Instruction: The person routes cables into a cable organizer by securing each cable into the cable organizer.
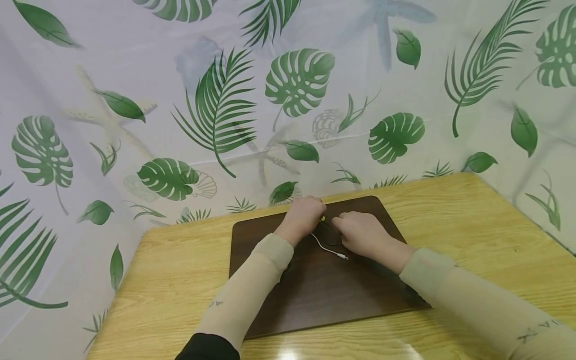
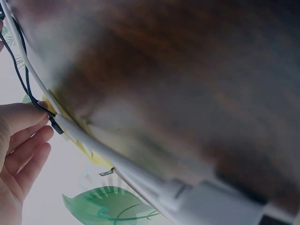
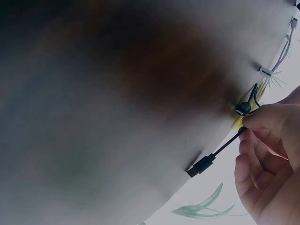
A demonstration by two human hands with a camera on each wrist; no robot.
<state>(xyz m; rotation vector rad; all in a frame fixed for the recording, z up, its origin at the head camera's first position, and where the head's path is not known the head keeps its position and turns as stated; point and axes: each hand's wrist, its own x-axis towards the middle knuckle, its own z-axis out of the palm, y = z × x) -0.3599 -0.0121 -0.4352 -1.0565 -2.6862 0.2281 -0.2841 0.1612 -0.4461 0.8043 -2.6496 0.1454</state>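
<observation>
My left hand pinches a thin black cable between thumb and fingers over the far part of a dark brown board. Beside it my right hand pinches a black cable too, with a black plug sticking out below the fingertips and another black connector above the thumb. Something yellow shows by the left hand and is mostly hidden. A white cable trails from under the left hand, its white plug lying on the board.
The brown board lies on a light wooden table. Behind the table hangs a white cloth printed with green leaves. More small white connectors appear near the board's far edge in the right wrist view.
</observation>
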